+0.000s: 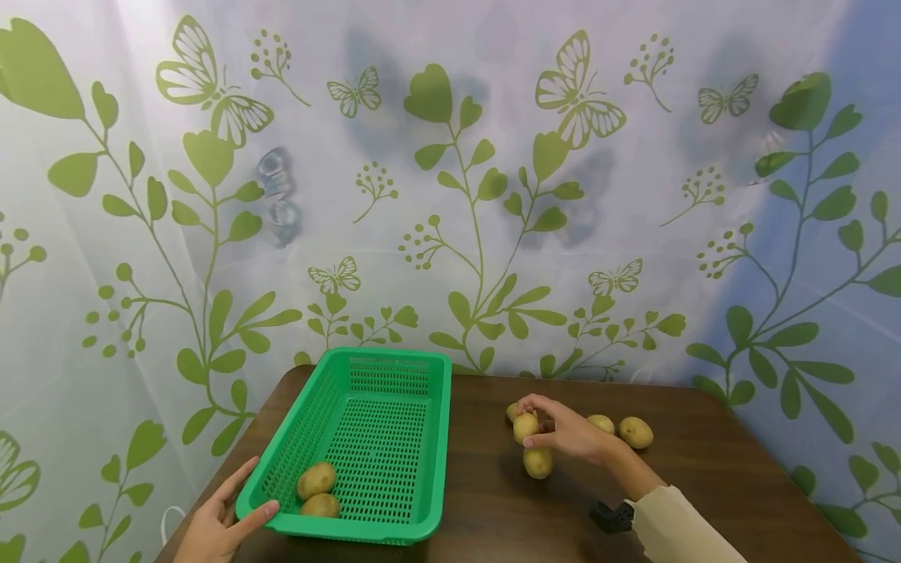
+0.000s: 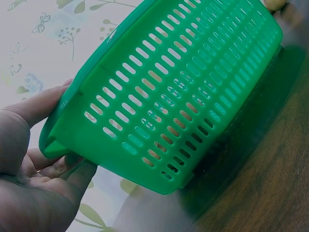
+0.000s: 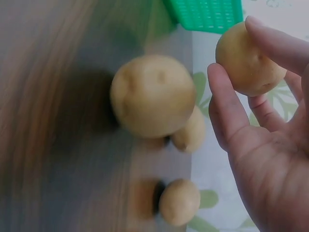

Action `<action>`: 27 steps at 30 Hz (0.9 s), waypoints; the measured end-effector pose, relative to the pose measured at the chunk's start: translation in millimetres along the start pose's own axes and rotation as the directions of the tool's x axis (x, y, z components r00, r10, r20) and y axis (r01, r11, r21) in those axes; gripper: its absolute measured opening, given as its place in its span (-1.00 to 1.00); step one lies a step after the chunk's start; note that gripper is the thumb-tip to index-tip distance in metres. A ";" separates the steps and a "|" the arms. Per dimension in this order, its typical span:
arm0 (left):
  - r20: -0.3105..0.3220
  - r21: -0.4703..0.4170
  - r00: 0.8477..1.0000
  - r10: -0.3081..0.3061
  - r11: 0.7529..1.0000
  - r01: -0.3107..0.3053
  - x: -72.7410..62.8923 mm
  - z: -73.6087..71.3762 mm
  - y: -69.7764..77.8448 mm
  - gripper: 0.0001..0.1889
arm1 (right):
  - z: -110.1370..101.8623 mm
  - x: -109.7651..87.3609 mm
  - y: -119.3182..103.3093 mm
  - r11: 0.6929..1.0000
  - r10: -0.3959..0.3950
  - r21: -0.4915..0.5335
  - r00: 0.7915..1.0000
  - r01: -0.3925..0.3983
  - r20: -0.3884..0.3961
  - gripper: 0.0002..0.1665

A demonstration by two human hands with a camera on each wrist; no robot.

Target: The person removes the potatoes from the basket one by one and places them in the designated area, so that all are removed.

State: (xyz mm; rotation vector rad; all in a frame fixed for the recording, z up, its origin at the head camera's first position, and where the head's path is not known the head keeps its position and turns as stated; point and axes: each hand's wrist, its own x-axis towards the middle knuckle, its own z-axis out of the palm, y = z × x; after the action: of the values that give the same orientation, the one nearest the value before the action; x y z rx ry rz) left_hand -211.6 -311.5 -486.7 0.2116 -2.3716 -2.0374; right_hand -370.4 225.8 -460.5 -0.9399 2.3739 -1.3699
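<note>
My left hand (image 1: pixel 221 520) grips the near left corner of a green slotted plastic basket (image 1: pixel 439 469). In the left wrist view, thumb and fingers of the left hand (image 2: pixel 46 179) are on either side of the basket's rim (image 2: pixel 72 92). Two potatoes (image 1: pixel 317 480) lie together in the basket's near left corner. A potato (image 1: pixel 524 428) is pinched between the thumb and fingers of my right hand (image 1: pixel 566 430). The right wrist view shows this potato (image 3: pixel 246 63) raised off the table. Close by it are one potato (image 1: pixel 538 464) nearer me and another potato (image 1: pixel 512 411) partly hidden behind.
Two more potatoes, a partly covered potato (image 1: pixel 601 423) and a whole potato (image 1: pixel 636 432), lie right of my right hand. A small black object (image 1: pixel 611 516) is beside the right sleeve (image 1: pixel 679 524). Behind the brown table (image 1: pixel 493 516) hangs a patterned curtain (image 1: pixel 450 195).
</note>
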 end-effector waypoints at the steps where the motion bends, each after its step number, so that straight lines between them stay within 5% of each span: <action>1: 0.005 -0.004 1.000 0.003 1.000 -0.003 0.2 -0.3 -0.5 -0.08 | -1.5 -2.7 1.5 1.000 -0.003 -0.006 1.000 0.003 -0.001 -0.56; 7: -0.001 -0.021 1.000 -0.014 1.000 0.014 1.5 -0.1 -0.4 -0.07 | -13.0 -20.9 7.7 1.000 -0.008 0.000 1.000 0.008 -0.001 -0.59; 16: -0.008 0.069 0.999 -0.054 0.996 0.054 0.1 -4.4 2.6 -0.04 | -24.3 -44.8 14.0 0.996 0.076 -0.052 0.996 -0.078 -0.038 -0.61; 27: 0.007 0.027 1.000 -0.021 0.999 0.021 0.3 -1.4 1.9 -0.07 | -24.6 -55.8 28.0 0.991 0.105 -0.073 0.991 -0.111 -0.077 -0.57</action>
State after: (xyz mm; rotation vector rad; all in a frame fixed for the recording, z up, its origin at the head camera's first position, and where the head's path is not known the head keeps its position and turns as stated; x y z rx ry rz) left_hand -212.0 -312.6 -484.7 0.2305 -2.4127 -2.0194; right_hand -351.6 288.1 -476.9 -0.7797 2.5085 -1.3021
